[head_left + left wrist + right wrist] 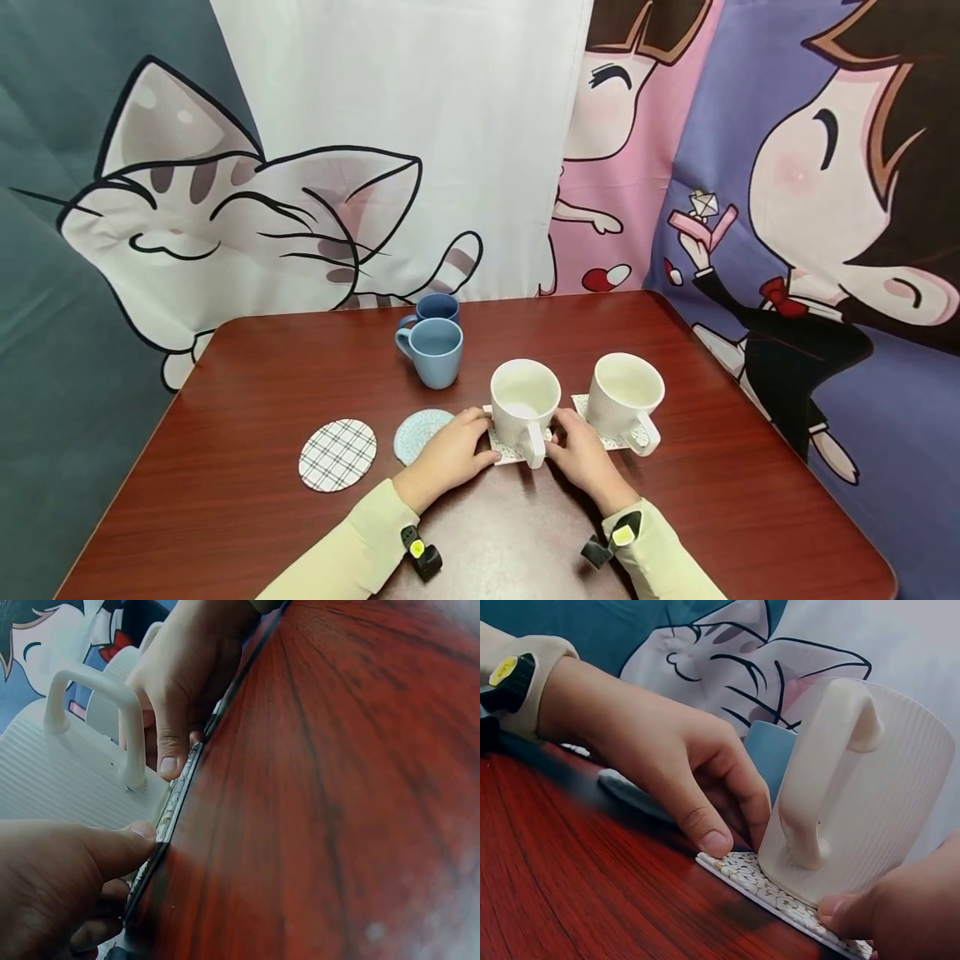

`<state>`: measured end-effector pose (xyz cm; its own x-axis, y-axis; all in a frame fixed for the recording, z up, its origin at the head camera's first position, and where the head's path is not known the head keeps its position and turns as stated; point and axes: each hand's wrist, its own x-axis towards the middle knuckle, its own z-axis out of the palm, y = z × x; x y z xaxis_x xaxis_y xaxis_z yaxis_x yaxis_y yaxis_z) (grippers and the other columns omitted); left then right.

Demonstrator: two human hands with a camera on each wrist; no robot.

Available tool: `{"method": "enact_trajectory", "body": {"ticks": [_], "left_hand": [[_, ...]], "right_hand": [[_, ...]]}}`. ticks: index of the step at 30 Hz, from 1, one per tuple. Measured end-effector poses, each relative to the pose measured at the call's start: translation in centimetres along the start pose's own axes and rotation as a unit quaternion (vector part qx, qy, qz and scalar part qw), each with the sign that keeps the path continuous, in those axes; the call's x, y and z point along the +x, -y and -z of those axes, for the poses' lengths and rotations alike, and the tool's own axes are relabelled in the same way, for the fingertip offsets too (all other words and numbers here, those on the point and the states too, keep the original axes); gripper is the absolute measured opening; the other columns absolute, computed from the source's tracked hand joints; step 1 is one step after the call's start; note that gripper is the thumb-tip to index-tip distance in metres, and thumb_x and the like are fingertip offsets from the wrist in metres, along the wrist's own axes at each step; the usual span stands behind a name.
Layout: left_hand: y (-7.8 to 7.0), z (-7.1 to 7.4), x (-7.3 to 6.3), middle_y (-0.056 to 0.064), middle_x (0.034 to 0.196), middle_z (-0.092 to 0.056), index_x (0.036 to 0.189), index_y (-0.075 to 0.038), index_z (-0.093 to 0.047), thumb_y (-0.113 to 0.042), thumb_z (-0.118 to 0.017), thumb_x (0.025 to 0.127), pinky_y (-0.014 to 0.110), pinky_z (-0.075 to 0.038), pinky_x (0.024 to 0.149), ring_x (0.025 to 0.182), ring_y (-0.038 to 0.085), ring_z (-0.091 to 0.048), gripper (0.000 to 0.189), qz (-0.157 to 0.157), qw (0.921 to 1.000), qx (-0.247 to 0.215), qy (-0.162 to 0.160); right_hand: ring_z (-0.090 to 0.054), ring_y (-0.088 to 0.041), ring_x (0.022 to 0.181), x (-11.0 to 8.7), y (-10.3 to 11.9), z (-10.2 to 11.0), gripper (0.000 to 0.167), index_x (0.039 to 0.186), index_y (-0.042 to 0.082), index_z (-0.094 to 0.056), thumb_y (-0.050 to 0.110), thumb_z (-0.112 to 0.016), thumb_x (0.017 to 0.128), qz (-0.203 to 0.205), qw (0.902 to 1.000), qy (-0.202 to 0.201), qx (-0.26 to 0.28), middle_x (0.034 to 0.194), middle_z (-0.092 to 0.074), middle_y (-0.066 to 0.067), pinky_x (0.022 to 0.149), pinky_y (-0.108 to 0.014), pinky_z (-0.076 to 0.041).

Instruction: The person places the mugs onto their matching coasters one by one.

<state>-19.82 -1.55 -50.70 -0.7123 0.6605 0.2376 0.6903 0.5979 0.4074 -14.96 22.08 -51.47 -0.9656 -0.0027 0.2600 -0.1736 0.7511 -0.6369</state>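
At a white mug's (512, 423) eight and four o'clock, the left hand (452, 447) and right hand (582, 457) pinched the coaster (742, 868) beneath it by opposite edges, apparently to keep both level.

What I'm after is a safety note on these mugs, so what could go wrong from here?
The ribbed white mug stands on the patterned coaster that the left hand and right hand hold at its edges, so any tilt or jerk might tip it. The right hand is also close to the second white mug and might knock it while moving away. The first mug's handle juts toward the person between the hands and could catch a finger.
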Motion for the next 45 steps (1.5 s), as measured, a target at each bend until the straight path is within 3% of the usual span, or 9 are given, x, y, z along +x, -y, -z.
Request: {"method": "enact_trajectory", "body": {"ticks": [8,14,21,25,33,45], "left_hand": [[-0.4,-0.4,-0.1,0.007,0.126,-0.062,0.12,-0.001,-0.068,-0.03,-0.078,0.088,0.036,-0.049,0.101,0.118,0.021,-0.06,0.045,-0.005,1.0,0.001,0.007],[-0.6,-0.4,-0.1,0.007,0.127,-0.061,0.122,-0.001,-0.067,-0.03,-0.078,0.088,0.036,-0.049,0.101,0.119,0.02,-0.06,0.046,0.003,0.9999,-0.003,0.013],[-0.7,-0.6,0.1,0.004,0.126,-0.058,0.132,-0.007,-0.061,-0.047,-0.085,0.078,0.038,-0.052,0.096,0.114,0.019,-0.059,0.072,0.019,0.9996,-0.009,0.019],[-0.6,-0.7,0.1,0.004,0.126,-0.057,0.133,-0.007,-0.061,-0.046,-0.085,0.078,0.037,-0.052,0.094,0.112,0.019,-0.059,0.072,0.019,0.9997,-0.007,0.016],[-0.6,-1.1,-0.4,0.008,0.125,-0.058,0.127,-0.002,-0.064,-0.042,-0.084,0.08,0.034,-0.051,0.097,0.115,0.021,-0.058,0.065,-0.008,0.9992,0.039,0.011],[-0.3,-0.7,-0.1,0.007,0.127,-0.059,0.13,-0.001,-0.065,-0.041,-0.086,0.078,0.034,-0.049,0.1,0.118,0.02,-0.057,0.069,-0.029,0.9986,0.045,-0.004]], "right_hand": [[-0.053,-0.011,0.072,-0.8,-0.1,0.4,0.029,0.091,0.015,-0.062,-0.001,-0.081,0.076,-0.002,1.0,-0.002,0.006,0.082,-0.054,0.001,0.067,-0.025,-0.043],[-0.054,-0.01,0.073,-0.8,-0.3,0.5,0.031,0.096,0.014,-0.064,-0.001,-0.082,0.076,-0.018,0.9996,0.002,0.024,0.083,-0.055,0.0,0.067,-0.024,-0.045],[-0.053,-0.009,0.073,-0.7,-0.5,0.5,0.031,0.094,0.013,-0.063,-0.001,-0.082,0.075,-0.017,0.9996,0.003,0.023,0.082,-0.054,0.001,0.066,-0.023,-0.044],[-0.052,-0.008,0.071,-0.6,-0.5,0.2,0.032,0.092,0.014,-0.062,0.0,-0.083,0.073,-0.011,0.9998,-0.005,0.015,0.08,-0.053,0.002,0.065,-0.024,-0.043],[-0.053,-0.008,0.071,-0.8,-0.6,-0.4,0.034,0.092,0.016,-0.062,0.003,-0.086,0.072,-0.004,0.9999,-0.012,0.006,0.081,-0.055,0.001,0.065,-0.024,-0.044],[-0.051,-0.005,0.07,-0.3,-0.5,0.0,0.032,0.082,0.015,-0.057,0.003,-0.085,0.071,0.013,0.9999,-0.009,-0.001,0.078,-0.051,0.004,0.064,-0.023,-0.043]]}}
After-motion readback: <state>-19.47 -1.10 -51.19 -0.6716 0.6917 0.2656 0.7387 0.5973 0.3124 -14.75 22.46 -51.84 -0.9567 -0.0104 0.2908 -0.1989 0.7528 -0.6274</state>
